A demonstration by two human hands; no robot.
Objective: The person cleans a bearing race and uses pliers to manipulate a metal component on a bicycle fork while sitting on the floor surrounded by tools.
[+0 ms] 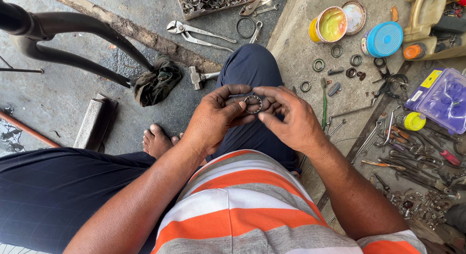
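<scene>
A small round bearing ring (253,104) with metal balls sits between my two hands, held above my knee in dark trousers. My left hand (217,116) pinches the ring's left side with thumb and fingers. My right hand (288,119) grips its right side, fingers curled over it. Both hands are greasy and touch each other around the ring.
An open yellow grease tin (329,25) and its lid lie ahead right, near a blue-lidded jar (383,39) and loose rings. Pliers (196,33), a hammer (200,77), a dark rag (158,81) and a black bicycle frame (73,40) are left. Many tools crowd the right floor.
</scene>
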